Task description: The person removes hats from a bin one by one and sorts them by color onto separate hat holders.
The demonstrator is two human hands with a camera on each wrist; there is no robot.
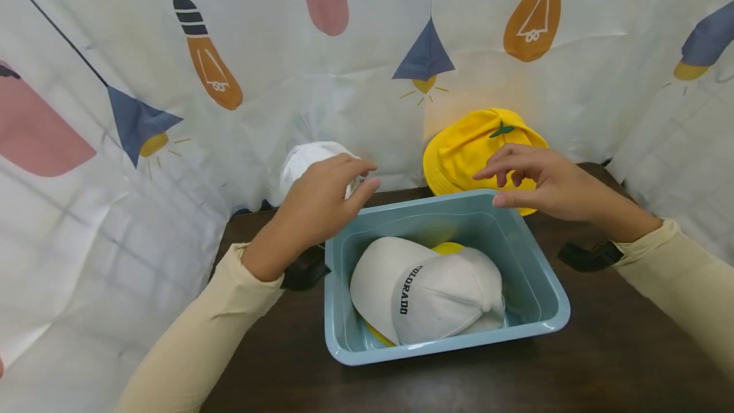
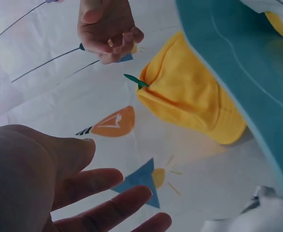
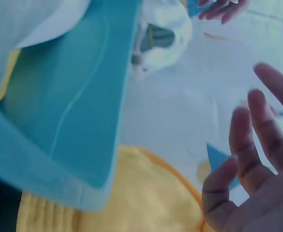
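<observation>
My left hand [image 1: 358,178] hovers with relaxed fingers just in front of a white cap [image 1: 304,159] that leans on the backdrop; it holds nothing, and the left wrist view shows its fingers [image 2: 107,193] spread. Over the tub's far rim, my right hand [image 1: 507,183] floats loosely open in front of a yellow bucket hat [image 1: 476,139] with a small green stem [image 2: 135,81]. Its straight fingers [image 3: 247,145] appear in the right wrist view above the yellow hat [image 3: 141,203]. A blue-green plastic tub [image 1: 550,301] holds a white "COLORADO" cap [image 1: 436,295] lying on something yellow [image 1: 448,248].
The tub stands on a dark brown table [image 1: 602,362]. A white curtain printed with lamps and bulbs [image 1: 355,81] closes in the back and both sides. Black wrist straps [image 1: 587,255] sit on both sleeves.
</observation>
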